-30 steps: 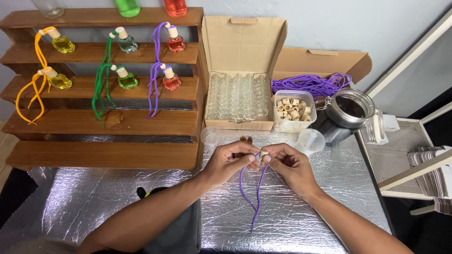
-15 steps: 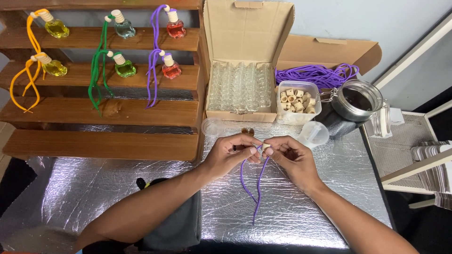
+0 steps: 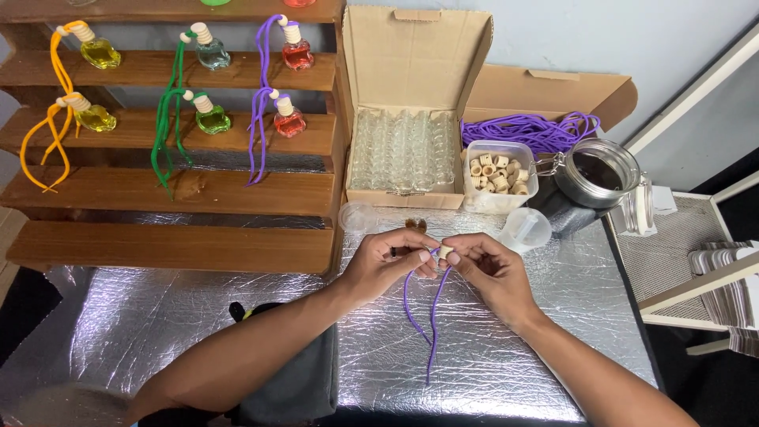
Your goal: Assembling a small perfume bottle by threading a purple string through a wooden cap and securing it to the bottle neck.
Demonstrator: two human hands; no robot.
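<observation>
My left hand [image 3: 389,261] and my right hand [image 3: 489,267] meet above the foil-covered table [image 3: 198,332]. Between their fingertips sits a small wooden cap [image 3: 445,252] with a purple cord [image 3: 431,316] running through it. The cord's two ends hang down toward me. My left fingers pinch the cord beside the cap, and my right fingers hold the cap itself. A small brown object [image 3: 416,226] lies on the foil just beyond my left hand.
A wooden stepped shelf [image 3: 174,190] at left carries small bottles with yellow, green and purple cords. Behind my hands stand an open cardboard box of empty glass bottles [image 3: 403,150], a tub of wooden caps [image 3: 498,174], a bundle of purple cords [image 3: 538,130], a metal-lidded jar [image 3: 594,172] and a clear cup [image 3: 526,229].
The view has tilted down a little, so the shelf and box sit higher in the frame. My hands stay together on the cap and cord with small finger shifts.
</observation>
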